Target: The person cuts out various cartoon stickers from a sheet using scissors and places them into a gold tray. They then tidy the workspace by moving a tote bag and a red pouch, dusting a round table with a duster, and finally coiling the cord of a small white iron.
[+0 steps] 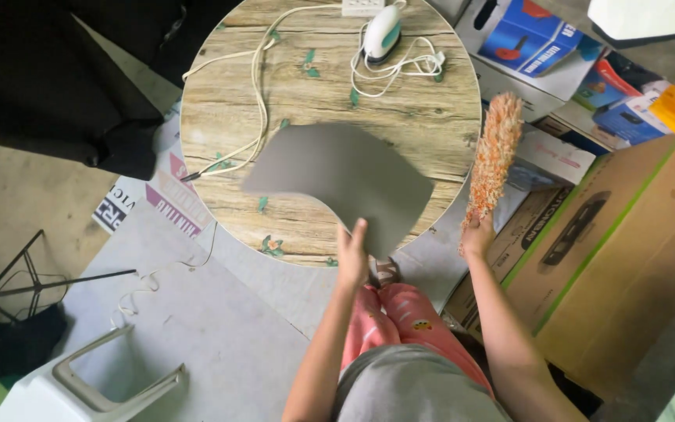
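On round table point(431, 133), one grey mat point(337, 176), one duster point(492, 152)

Around my round wooden table point(423, 125)

On the tabletop I see a small white and teal iron point(382, 31) near the far edge, its white cord point(400, 66) looped beside it, and another long white cable point(255, 94) trailing down the table's left side. To my right lie stacked cardboard boxes point(611, 234), with blue product boxes point(529, 31) behind them. At my lower left stands a white plastic stool point(103, 383); a black metal stand point(17, 281) lies on the floor beside it. Black cloth point(48, 78) fills the upper left corner, and printed sheets point(169, 199) poke out beneath the table.
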